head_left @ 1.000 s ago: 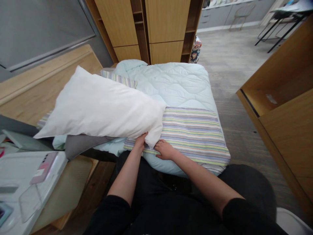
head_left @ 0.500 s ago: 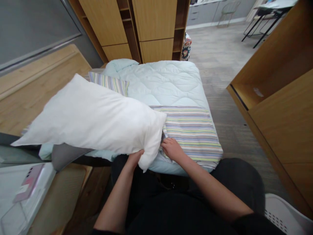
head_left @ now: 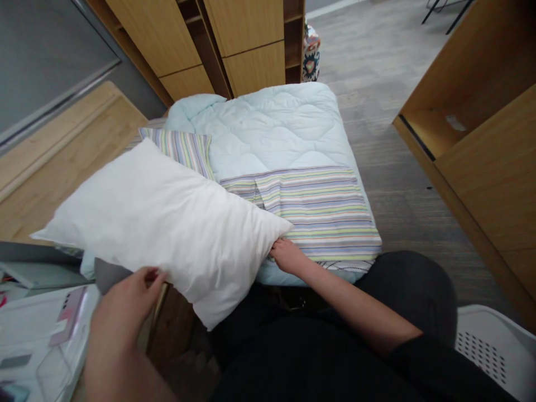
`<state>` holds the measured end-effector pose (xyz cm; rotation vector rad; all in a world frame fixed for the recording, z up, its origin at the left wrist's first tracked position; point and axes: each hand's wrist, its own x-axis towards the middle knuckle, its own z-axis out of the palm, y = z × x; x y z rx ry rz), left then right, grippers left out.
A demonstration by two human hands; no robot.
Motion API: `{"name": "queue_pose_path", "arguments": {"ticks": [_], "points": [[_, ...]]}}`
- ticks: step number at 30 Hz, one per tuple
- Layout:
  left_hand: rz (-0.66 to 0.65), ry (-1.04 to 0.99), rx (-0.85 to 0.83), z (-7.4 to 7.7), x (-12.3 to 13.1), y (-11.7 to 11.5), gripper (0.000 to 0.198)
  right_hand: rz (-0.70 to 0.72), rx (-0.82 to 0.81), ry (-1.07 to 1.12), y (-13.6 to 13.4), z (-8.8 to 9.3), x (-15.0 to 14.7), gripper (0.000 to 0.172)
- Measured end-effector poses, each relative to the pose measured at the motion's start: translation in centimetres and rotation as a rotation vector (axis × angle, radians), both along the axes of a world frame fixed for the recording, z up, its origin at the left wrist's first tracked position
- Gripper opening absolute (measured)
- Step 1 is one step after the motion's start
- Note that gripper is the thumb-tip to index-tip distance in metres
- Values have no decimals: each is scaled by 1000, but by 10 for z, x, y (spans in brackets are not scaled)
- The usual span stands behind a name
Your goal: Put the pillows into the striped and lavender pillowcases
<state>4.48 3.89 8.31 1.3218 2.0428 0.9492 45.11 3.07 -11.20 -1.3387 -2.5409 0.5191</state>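
A plump white pillow (head_left: 167,206) lies slantwise across the left part of the bed, its near corner hanging over the edge. My left hand (head_left: 129,301) pinches the pillow's lower edge between thumb and fingers. Beneath the pillow's right end a striped pillowcase (head_left: 322,215) is spread flat, its open edge facing the pillow. My right hand (head_left: 288,255) is closed at that edge, by the pillow's right corner; its fingertips are partly hidden under the pillow.
A pale blue quilt (head_left: 285,123) covers the bed. Another striped pillow (head_left: 180,148) lies behind the white one. To the left is a white tabletop (head_left: 33,318) with a pink phone (head_left: 69,315). Wooden cabinets (head_left: 494,184) stand right, a white perforated chair (head_left: 494,352) lower right.
My left hand has moved left along the pillow's lower edge. The pillow's near right corner has swung down and left, uncovering more of the pillowcase. My right hand stays near the pillowcase's opening.
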Motion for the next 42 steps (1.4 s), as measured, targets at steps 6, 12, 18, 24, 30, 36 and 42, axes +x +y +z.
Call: {"name": "queue_pose_path", "arguments": {"ticks": [6,12,18,24,30,36,42], "points": [[-793,-261,166,-34,213,45,64,34,-54,6,6,-8,6,31],[-750,392,2,-129,208,119,35,-111,-88,-1,-32,-20,22,56],[-697,588,80,-127,131,115,41,-72,-48,-14,-57,5,19,27],[-848,590,-22,-120,126,103,36,15,36,-189,1,33,58,27],[-819,581,28,-101,114,109,39,-76,227,-167,40,101,126,42],[-855,625,113,-71,142,102,54,-229,366,194,2,126,136,40],[-1294,786,103,-52,233,68,39,-241,195,522,-47,109,70,25]]}}
